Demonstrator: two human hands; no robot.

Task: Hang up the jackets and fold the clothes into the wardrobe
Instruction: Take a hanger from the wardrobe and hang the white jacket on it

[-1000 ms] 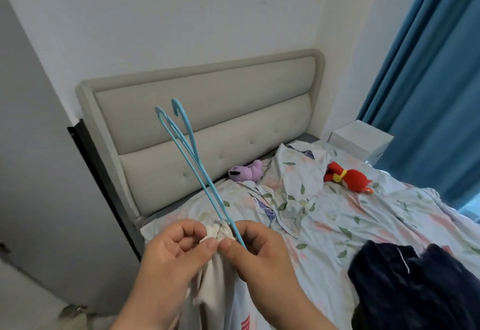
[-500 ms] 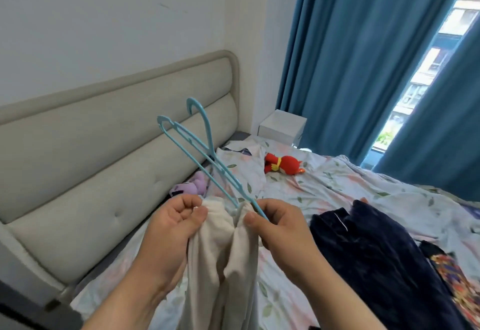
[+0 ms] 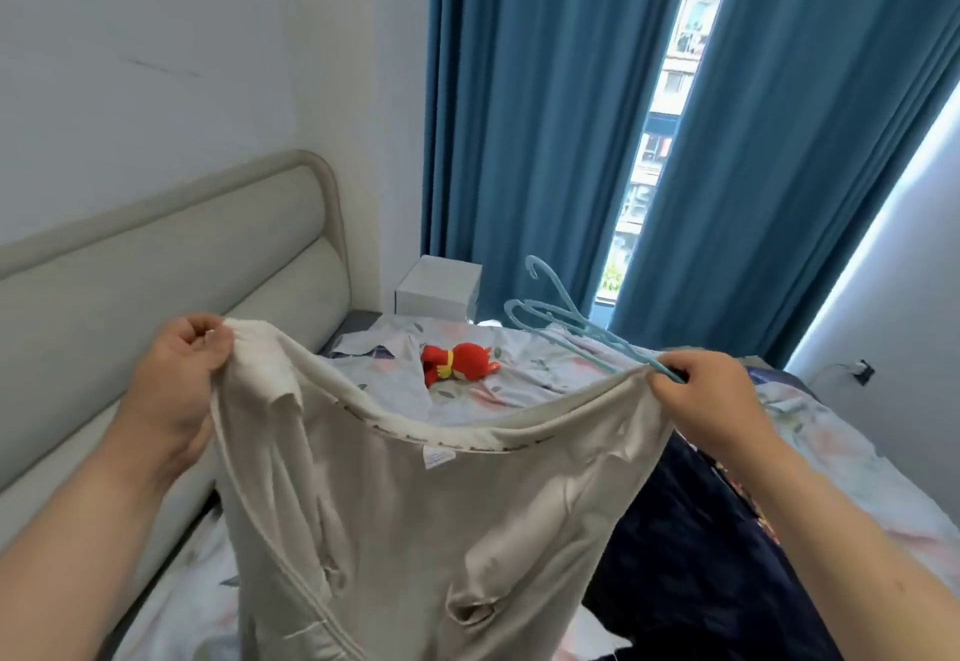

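Observation:
A cream-white garment (image 3: 415, 530) hangs spread wide in front of me over the bed. My left hand (image 3: 179, 374) grips its upper left corner. My right hand (image 3: 711, 395) pinches the upper right corner together with two light blue plastic hangers (image 3: 566, 325), which stick out up and to the left of that hand. A dark navy garment (image 3: 691, 556) lies on the bed below my right arm, partly hidden by the cream one.
The bed has a floral sheet (image 3: 519, 379) with a red plush toy (image 3: 460, 361) on it. A padded beige headboard (image 3: 156, 286) stands at the left. A white bedside box (image 3: 439, 286) sits in the corner before blue curtains (image 3: 545, 114).
My hands have moved apart, stretching the bunched cream garment open. The hangers went right with my right hand. The view swung right toward the curtains and window.

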